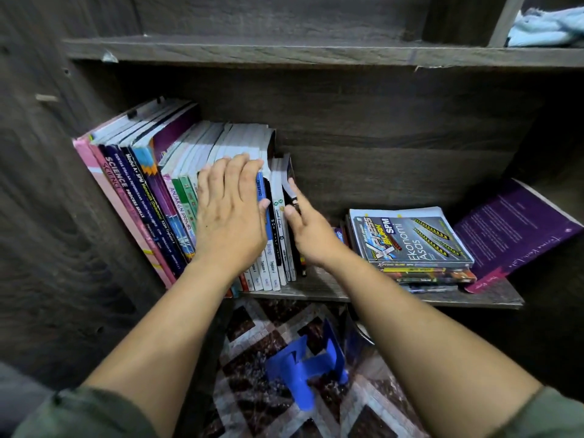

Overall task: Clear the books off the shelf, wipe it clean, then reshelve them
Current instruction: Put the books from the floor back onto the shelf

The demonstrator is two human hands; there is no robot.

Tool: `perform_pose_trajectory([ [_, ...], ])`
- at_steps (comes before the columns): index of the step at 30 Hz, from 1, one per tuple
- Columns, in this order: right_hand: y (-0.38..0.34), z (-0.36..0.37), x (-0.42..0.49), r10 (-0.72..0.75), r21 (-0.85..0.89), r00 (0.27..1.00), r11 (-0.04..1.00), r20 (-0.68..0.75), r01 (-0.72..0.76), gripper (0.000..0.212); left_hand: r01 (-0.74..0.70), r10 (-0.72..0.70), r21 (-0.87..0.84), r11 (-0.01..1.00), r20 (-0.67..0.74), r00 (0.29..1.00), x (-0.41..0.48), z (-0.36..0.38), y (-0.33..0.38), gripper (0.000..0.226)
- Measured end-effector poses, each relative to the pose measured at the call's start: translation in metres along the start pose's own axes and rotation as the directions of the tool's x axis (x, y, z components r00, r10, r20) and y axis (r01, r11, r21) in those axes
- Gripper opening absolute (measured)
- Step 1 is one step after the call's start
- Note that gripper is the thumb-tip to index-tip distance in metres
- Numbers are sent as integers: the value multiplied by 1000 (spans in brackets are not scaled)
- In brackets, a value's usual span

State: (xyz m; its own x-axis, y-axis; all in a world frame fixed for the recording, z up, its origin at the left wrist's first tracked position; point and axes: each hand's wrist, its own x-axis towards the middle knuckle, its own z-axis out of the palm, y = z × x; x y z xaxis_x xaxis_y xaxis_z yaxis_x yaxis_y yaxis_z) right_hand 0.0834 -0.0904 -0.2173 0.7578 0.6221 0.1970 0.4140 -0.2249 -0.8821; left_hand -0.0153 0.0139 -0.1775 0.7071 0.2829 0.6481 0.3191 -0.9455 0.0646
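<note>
Head view. The row of upright books point(177, 197) stands at the left end of the shelf point(319, 287), leaning left against the side panel. Their spines face the person and their long axes run from the shelf board up and back, tilted to the left.

The left hand point(232, 213) lies flat across the spines and top edges of the middle books in the row. Its fingers point(234, 172) are extended and held close together, palm down, pressing on the books and not closed around any of them. The thumb points right, toward the last few spines.

The right hand point(308, 229) is at the right end of the row. Its fingers point(297, 194) are spread apart and touch the outer face of the last thin dark book point(289, 181). No grasp is closed. The free end of the row is therefore on the right-hand side, and the right hand is the nearer one to it.

Judgement: the row sits between the two hands, so a squeeze from both sides would lift a block of books forward and out along the spine direction.

A flat stack of books point(417, 245) lies to the right on the same shelf, well apart from the row. A purple book point(518, 229) leans beside that stack. A pale blue cloth point(546, 28) lies on the upper shelf at the far right. A blue stool point(305, 368) is on the floor below the shelf; what exactly it is cannot be told for certain.
</note>
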Motion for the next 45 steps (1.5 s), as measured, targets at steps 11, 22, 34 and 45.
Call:
perform_pose_trajectory([
  [11, 38, -64, -24, 154, -887, 982, 461, 105, 22, 49, -34, 34, 7, 999, -9, 999, 0, 0, -5, 55],
  [22, 72, -103, -41, 370, -899, 927, 425, 62, -110, 57, -24, 29, 93, 995, -57, 998, 3, 5, -3, 57],
  [34, -46, -68, -22, -163, -301, 756, 953, -634, -47, 31, -14, 18, 98, 995, -38, 999, 6, 14, -2, 55],
  [45, 17, -7, -6, 54, -11, 986, 999, 158, -53, 64, -38, 39, 35, 999, -28, 999, 0, 5, -6, 55],
])
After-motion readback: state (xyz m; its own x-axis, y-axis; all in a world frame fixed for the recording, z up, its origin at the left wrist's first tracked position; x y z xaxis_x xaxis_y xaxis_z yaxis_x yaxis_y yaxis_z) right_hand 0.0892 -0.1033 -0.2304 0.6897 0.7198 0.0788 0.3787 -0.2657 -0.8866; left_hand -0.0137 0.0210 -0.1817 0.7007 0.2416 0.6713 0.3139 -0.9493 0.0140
